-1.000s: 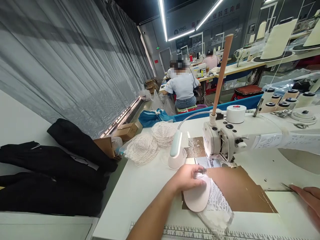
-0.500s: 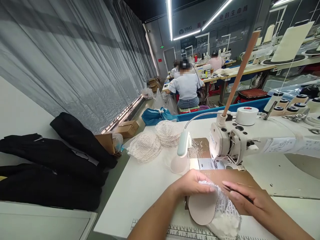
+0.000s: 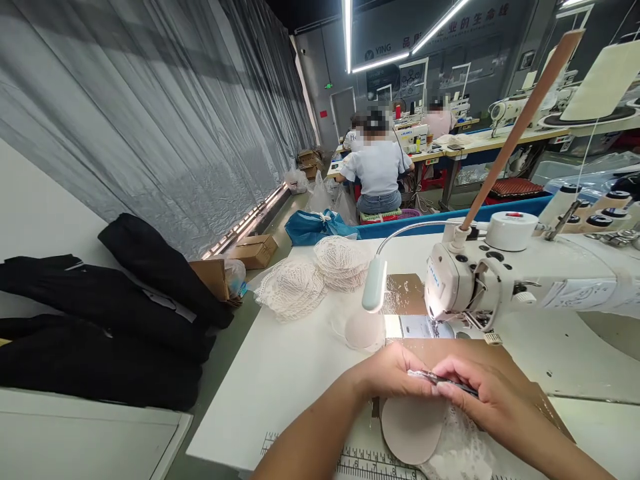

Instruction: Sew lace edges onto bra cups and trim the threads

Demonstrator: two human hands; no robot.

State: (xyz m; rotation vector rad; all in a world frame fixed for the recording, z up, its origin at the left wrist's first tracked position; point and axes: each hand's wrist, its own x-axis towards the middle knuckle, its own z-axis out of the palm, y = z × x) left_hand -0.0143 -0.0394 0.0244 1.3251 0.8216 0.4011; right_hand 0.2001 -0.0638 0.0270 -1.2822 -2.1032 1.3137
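White lace fabric (image 3: 463, 443) hangs below my two hands, with a round beige pad (image 3: 413, 430) beside it. The lace's upper edge is pinched in my left hand (image 3: 395, 372). My right hand (image 3: 473, 383) is closed on a slim dark tool (image 3: 460, 385), whose tip lies at the lace edge against my left fingers. The hands are close together in front of the sewing machine (image 3: 450, 283). What exactly the tool's tip does is too small to tell.
Stacked lace pieces (image 3: 293, 288) lie on the white table (image 3: 250, 387) to the left. Another round pad (image 3: 364, 330) sits under the small lamp (image 3: 374, 285). Thread cones (image 3: 565, 203) stand at right. A seated person (image 3: 377, 167) works ahead.
My right hand has moved left to meet my left hand, bringing the dark tool to the lace edge. The view has shifted slightly, and the lace hangs more hidden under my right hand.
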